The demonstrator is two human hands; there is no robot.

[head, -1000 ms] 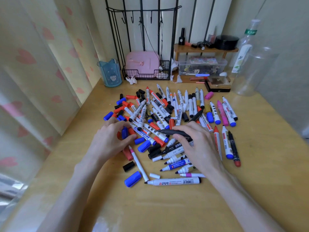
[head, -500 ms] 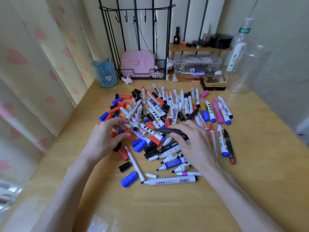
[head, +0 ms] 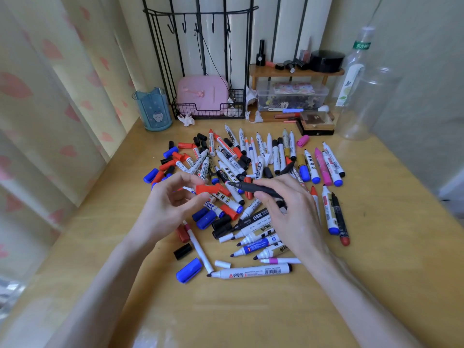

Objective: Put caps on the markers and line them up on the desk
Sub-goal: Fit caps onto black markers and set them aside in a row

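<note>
Well, my left hand (head: 173, 207) pinches a red cap (head: 209, 189) and my right hand (head: 293, 214) grips a black marker (head: 248, 186), just above the pile of markers (head: 276, 159) on the desk (head: 251, 310). The red cap may not match this marker, so it could fit badly and fall off. The marker lies sideways, its tip pointing left at the cap.
</note>
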